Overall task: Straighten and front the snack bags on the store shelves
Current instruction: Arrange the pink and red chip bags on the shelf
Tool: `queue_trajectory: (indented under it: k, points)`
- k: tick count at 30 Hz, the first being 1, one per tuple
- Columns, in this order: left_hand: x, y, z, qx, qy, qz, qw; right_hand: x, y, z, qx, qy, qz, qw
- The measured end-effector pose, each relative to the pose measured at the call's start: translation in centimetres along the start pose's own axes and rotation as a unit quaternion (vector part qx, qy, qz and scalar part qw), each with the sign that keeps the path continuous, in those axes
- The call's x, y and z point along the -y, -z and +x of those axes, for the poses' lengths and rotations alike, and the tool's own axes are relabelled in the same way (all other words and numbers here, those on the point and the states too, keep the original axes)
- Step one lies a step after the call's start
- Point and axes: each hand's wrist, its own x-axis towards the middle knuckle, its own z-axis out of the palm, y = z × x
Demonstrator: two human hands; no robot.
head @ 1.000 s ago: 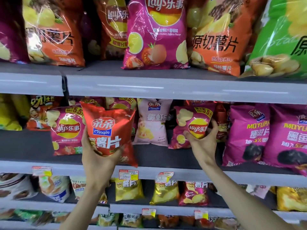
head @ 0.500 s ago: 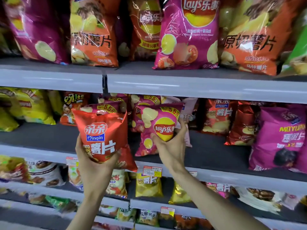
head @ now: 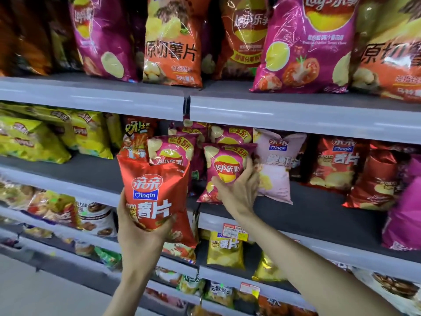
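The left hand (head: 139, 238) cups the bottom of a red chip bag (head: 155, 190), thumb up its left edge and fingers curled round the lower right. The bag is held upright in the air in front of the shelves, print facing out, and its lower left corner is hidden behind the palm. Its top edge covers the lower half of a pink bag (head: 170, 149) standing just behind it.

The right hand (head: 239, 195) grips a small pink chip bag (head: 225, 169) just right of the red one, thumb on the front and fingers wrapped round its right edge. The bag leans slightly left. Its bottom is close to the middle shelf (head: 307, 208), but whether it touches cannot be told.

Just beyond the right hand's fingers a pale pink bag (head: 278, 165) stands on the shelf, its left side partly covered by them. More pink bags behind both hands are mostly hidden.

Further right of the right hand stand red bags (head: 337, 165), then a magenta bag (head: 405, 213) cut off by the frame edge. Well left of the left hand, yellow bags (head: 34, 140) lie tilted and blurred.

Above the hands, the large bags (head: 307, 42) on the top shelf are cut off at their tops. Below the right wrist a price tag (head: 234, 230) is too blurred to read, with a yellow bag (head: 224, 252) under it. The lowest shelves are smeared.
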Motion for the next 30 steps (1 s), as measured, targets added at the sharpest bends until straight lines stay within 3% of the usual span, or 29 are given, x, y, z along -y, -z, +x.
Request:
queue_trajectory:
  k: [5,9,13,18,22,30]
  points:
    - [0.4,0.2,-0.3,0.026,0.014,0.025,0.999,-2.5,2.3,-0.9,0.07,0.08,0.079,0.991]
    - [-0.3,-0.7,-0.4,0.04,0.019,0.051,0.998,-2.8,2.3,-0.2,0.077,0.11,0.065,0.989]
    - [-1.6,-2.8,-0.9,0.061,0.018,0.051,0.997,-2.4,1.1,0.7,0.051,0.107,0.07,0.991]
    - [-3.2,-6.5,-1.6,0.097,-0.004,0.049,0.994,-2.8,2.8,1.2,0.096,0.099,0.106,0.985]
    - [-5.1,-10.2,-3.5,0.17,-0.005,0.033,0.985,-5.5,8.1,0.7,0.023,0.1,0.178,0.979]
    - [-8.5,-20.8,-7.9,0.318,-0.016,0.028,0.947,-10.7,20.4,-1.3,-0.105,0.062,0.203,0.971]
